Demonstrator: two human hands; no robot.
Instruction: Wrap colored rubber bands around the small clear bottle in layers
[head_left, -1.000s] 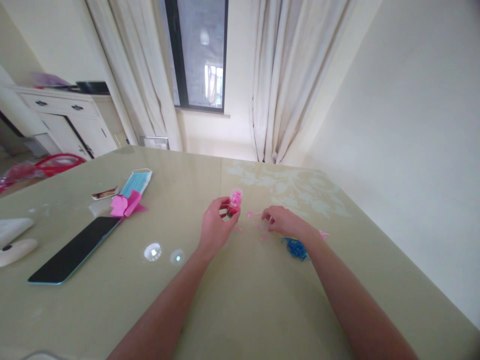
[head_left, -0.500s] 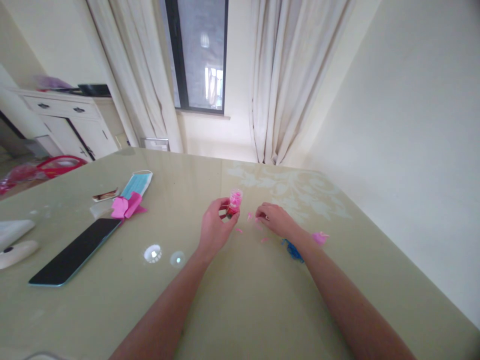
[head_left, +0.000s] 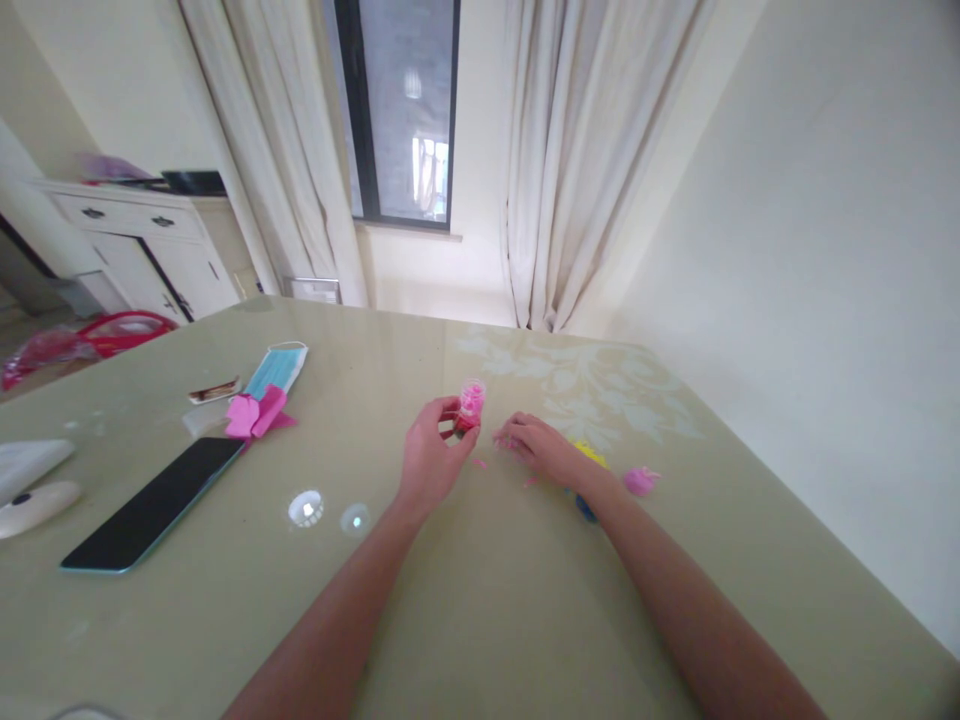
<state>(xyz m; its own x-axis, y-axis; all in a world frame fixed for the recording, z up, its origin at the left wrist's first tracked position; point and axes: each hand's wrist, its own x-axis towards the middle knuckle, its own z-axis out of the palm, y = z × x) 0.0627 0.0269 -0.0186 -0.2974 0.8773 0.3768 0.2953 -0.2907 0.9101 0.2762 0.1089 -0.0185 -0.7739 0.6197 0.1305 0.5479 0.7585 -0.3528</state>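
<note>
My left hand (head_left: pixel 435 450) is wrapped round a small clear jar (head_left: pixel 472 388), holding it upright just above or on the table. Pink bits fill its upper part, and red and darker stuff shows lower down. To the right of the jar, my right hand (head_left: pixel 536 442) is low over the table with its fingers bent together, and pink scraps (head_left: pixel 511 443) show at the fingertips. Loose pink pieces (head_left: pixel 531 481) lie below that hand. By the right wrist are a yellow clump (head_left: pixel 589 453) and a blue clump (head_left: pixel 586 508), partly hidden. Further right sits a pink-purple clump (head_left: pixel 640 481).
On the left of the glossy table (head_left: pixel 465 610) lie a phone (head_left: pixel 154 505), folded pink paper (head_left: pixel 257 412), a blue face mask (head_left: pixel 276 372) and a small brown-and-white packet (head_left: pixel 215 390). A white rounded object (head_left: pixel 37 508) is at the far left. A wall borders the right side.
My right hand has shifted slightly left, closer to the jar, over the pink scraps. The yellow clump now shows beside its wrist. My left hand keeps its hold on the jar.
</note>
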